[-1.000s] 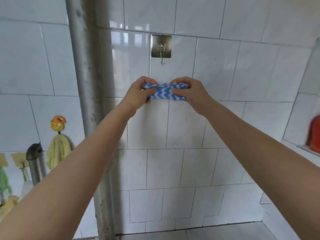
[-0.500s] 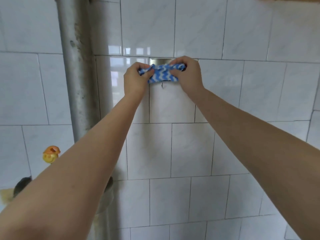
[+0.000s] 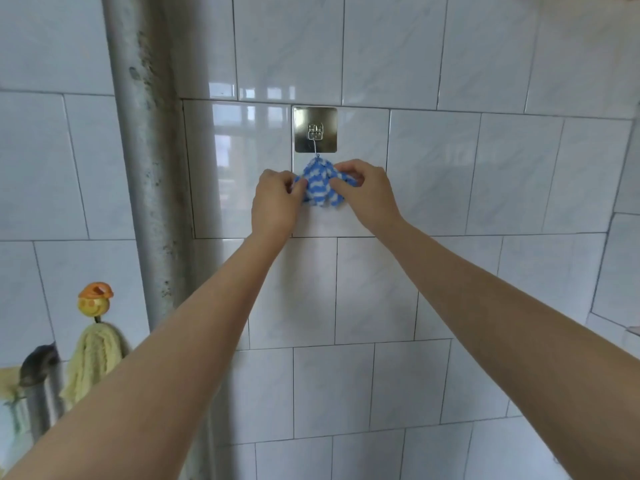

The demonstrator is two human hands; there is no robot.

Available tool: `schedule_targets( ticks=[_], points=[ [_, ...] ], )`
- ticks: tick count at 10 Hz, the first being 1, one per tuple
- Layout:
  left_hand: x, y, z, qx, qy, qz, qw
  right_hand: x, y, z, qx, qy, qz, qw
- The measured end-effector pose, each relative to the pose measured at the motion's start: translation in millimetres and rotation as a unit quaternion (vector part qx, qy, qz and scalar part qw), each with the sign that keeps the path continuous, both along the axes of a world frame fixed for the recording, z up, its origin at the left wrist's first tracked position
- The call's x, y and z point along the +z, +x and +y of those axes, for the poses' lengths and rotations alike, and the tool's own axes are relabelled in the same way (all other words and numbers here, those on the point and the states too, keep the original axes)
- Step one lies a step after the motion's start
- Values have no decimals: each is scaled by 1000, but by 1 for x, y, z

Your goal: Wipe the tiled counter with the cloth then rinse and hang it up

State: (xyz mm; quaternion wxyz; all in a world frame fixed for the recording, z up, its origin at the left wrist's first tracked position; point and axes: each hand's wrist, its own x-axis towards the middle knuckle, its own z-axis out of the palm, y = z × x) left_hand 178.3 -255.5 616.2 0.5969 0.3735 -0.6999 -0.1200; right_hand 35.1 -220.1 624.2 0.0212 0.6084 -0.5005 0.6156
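Note:
A blue-and-white zigzag cloth (image 3: 320,184) hangs bunched from the wire of a square metal adhesive hook (image 3: 315,129) on the white tiled wall. Its top peak sits on the hook wire. My left hand (image 3: 277,202) pinches the cloth's left side. My right hand (image 3: 363,192) pinches its right side. Both arms reach up and forward to the wall. The tiled counter is out of view.
A vertical grey metal pipe (image 3: 145,168) runs down the wall left of the hook. At the lower left a yellow cloth (image 3: 93,362) hangs from an orange-and-yellow smiley hook (image 3: 94,299), beside a curved grey pipe end (image 3: 38,362).
The hands lifted the cloth up over the hook plate, then drew it down. The cloth now hangs from the hook wire, and the plate is uncovered again.

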Motion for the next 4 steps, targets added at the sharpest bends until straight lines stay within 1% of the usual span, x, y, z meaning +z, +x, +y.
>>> schedule_targets(
  ticks=[2,3,4],
  points=[
    [-8,2,13,-39,21,-15,999,-17,11,16,64,3,-27,998],
    [-13,6,21,-38,48,-21,998,-25,12,29,81,1,-21,996],
    [-26,19,26,-13,65,-33,997,-38,7,42,63,-7,-44,997]
  ],
)
